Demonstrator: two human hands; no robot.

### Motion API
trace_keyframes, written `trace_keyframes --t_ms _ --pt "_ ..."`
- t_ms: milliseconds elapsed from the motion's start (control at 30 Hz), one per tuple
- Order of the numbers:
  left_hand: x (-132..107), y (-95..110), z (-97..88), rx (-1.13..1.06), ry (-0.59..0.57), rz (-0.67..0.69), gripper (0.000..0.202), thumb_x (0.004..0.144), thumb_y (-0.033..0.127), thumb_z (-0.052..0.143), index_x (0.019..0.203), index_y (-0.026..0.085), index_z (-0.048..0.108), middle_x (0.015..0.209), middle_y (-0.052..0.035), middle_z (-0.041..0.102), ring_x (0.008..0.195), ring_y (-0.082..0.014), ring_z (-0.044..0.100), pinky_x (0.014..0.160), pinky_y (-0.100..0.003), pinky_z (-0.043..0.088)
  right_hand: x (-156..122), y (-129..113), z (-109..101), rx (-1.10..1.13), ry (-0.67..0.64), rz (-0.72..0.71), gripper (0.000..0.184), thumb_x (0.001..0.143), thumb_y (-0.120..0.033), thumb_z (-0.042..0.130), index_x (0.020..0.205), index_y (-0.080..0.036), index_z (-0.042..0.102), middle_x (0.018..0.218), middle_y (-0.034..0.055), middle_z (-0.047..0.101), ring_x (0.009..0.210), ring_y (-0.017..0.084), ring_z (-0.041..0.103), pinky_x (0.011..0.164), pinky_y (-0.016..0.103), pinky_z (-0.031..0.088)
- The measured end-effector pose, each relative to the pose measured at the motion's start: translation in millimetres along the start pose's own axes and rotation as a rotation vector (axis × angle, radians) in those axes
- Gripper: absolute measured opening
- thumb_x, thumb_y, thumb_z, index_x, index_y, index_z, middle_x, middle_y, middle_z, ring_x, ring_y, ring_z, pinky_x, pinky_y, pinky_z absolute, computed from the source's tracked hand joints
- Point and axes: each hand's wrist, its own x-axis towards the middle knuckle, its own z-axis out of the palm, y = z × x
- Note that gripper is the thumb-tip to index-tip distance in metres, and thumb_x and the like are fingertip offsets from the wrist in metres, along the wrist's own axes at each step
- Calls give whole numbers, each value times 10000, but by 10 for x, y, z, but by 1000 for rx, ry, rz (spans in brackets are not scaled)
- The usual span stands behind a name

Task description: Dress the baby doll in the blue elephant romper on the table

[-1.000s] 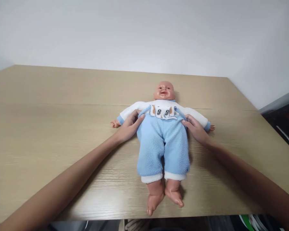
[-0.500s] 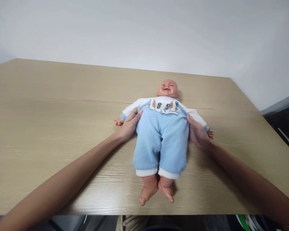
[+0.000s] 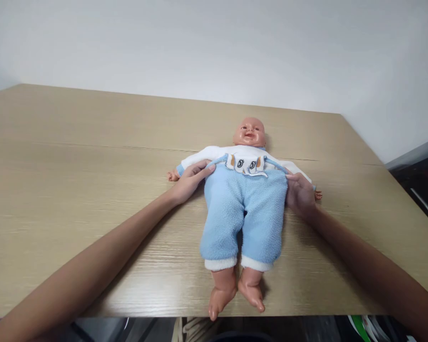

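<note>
A baby doll (image 3: 250, 133) lies on its back, head toward the wall and bare feet near the front edge of the table. It wears a white top (image 3: 211, 153) with blue cuffs and fuzzy blue overalls (image 3: 224, 213) with white leg hems. An animal face with two eyes decorates the bib (image 3: 246, 164). At the overalls' left side, my left hand (image 3: 192, 181) pinches the upper edge between thumb and fingers. My right hand (image 3: 301, 194) grips the same edge on the opposite side, drawing it outward. Fingertips under the cloth are partly hidden.
The wooden table (image 3: 92, 190) has a seam running across it and meets a pale wall (image 3: 214, 47) at the back. A dark object (image 3: 424, 183) stands beyond the right edge. Below the front edge are beige fabric and green-and-white items (image 3: 364, 327).
The overalls' upper edge is stretched wider. My right hand has moved outward to the right, and the doll's legs have shifted slightly toward me and rightward.
</note>
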Motion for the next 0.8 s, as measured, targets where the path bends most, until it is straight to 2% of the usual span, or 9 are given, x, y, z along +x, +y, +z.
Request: trace_keyframes --t_ms 100,200,300,400,467,533,600,700,800 --pt "-23 32 23 11 61 55 517 944 708 861 920 213 713 841 1 579 770 -180 484 732 -315 413 24 6 -50 -72 11 -51 342 826 -582 643 1047 -329 708 1083 92 820 1239 405 712 1062 549 586" --pt "-42 66 89 101 135 152 589 961 781 815 898 217 656 848 7 555 791 -182 465 773 -324 420 88 -28 -101 -207 47 -132 296 897 -599 703 864 -325 594 834 28 660 947 320 663 949 472 571" --pt "-49 71 149 171 218 245 605 972 819 782 996 224 676 936 -11 617 884 -201 528 846 -332 449 197 -142 -96 -342 68 -163 394 960 -609 764 826 -303 553 728 -26 480 726 231 494 763 392 499" --pt "-57 41 186 216 303 316 575 1006 800 756 1077 237 661 1044 -42 692 1007 -232 615 931 -351 489 310 -312 36 -353 23 -163 367 1002 -585 752 868 -293 575 728 -35 489 653 192 417 670 360 430" --pt "-72 14 199 242 330 354 530 1049 766 723 1112 246 644 1086 -53 712 1035 -238 647 964 -365 508 374 -437 198 -371 29 -262 271 1008 -520 759 963 -295 615 808 -23 583 709 193 498 720 352 468" --pt "-93 -12 204 283 345 394 475 1093 722 685 1156 253 640 1120 -58 708 1034 -236 658 980 -380 519 455 -554 398 -427 37 -444 235 991 -460 800 1093 -305 656 985 4 687 908 221 629 879 368 537" --pt "-117 -33 205 333 373 441 421 1130 675 648 1195 259 641 1154 -65 691 1057 -239 653 1007 -398 520 594 -637 611 -508 -34 -582 263 979 -443 829 1155 -303 692 1149 31 732 1119 266 670 1060 426 549" --pt "-154 -53 200 413 420 490 373 1159 633 607 1201 264 639 1155 -77 678 1084 -257 631 1025 -427 514 922 -648 924 -644 -296 -589 231 991 -464 809 1085 -264 742 1148 61 761 1206 328 676 1178 537 514" --pt "-182 -51 196 478 430 522 359 1174 619 574 1164 263 625 1130 -83 691 1056 -264 624 1015 -447 514 1249 -521 1213 -702 -474 -537 300 988 -494 822 1162 -259 757 1148 73 784 1280 363 677 1166 541 519"
